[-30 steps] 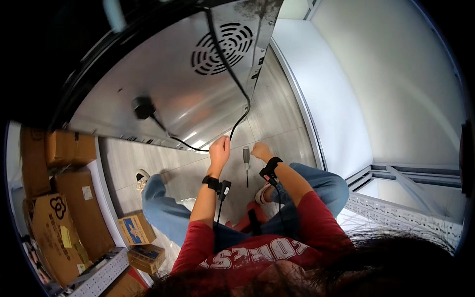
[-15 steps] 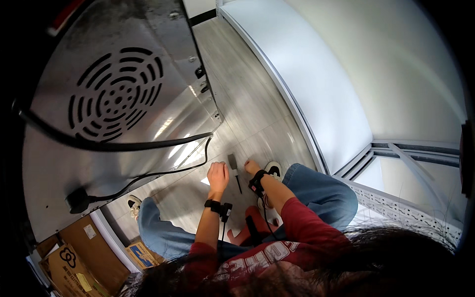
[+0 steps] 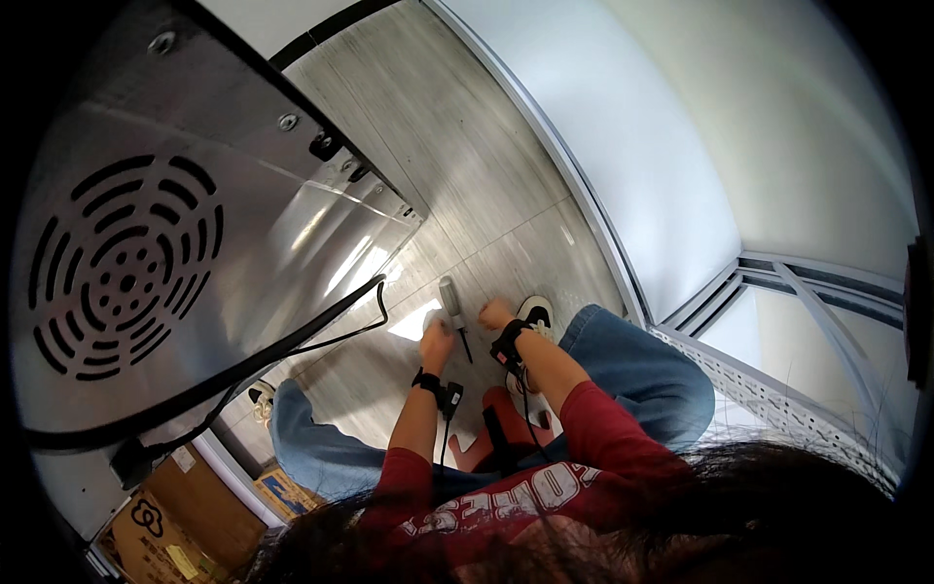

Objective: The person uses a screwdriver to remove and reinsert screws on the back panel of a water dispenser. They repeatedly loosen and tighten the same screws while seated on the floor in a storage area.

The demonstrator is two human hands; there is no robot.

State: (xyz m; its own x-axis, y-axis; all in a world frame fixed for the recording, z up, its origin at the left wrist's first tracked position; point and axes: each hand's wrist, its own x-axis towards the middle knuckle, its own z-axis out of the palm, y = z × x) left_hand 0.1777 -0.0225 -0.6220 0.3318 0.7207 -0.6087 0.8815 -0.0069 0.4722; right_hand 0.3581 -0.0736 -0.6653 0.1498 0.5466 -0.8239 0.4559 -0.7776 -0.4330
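Left hand (image 3: 438, 341): It is down low, just beside the grey screwdriver (image 3: 449, 294). I cannot tell if it touches it, or if its fingers are curled around anything.
Right hand (image 3: 496, 315): It is on the other side, curled a bit. I see nothing in it, but its inside is hidden. The two hands are apart.
Where the screwdriver is: It looks to lie on the floor (image 3: 467, 224) between the hands, fat handle away from the person, thin end nearer. I guess it is there because that is easy to reach.
Legs (image 3: 632, 380): They are spread wide, maybe to give the arms room.
Metal box (image 3: 243, 204): It stands big and shiny on the left. Its holes probably let air through.
Black cord (image 3: 107, 428): It droops across the metal box, maybe because it is bendy.
Wrist bands (image 3: 426, 382): They go around both wrists, likely to hold little black gadgets on.
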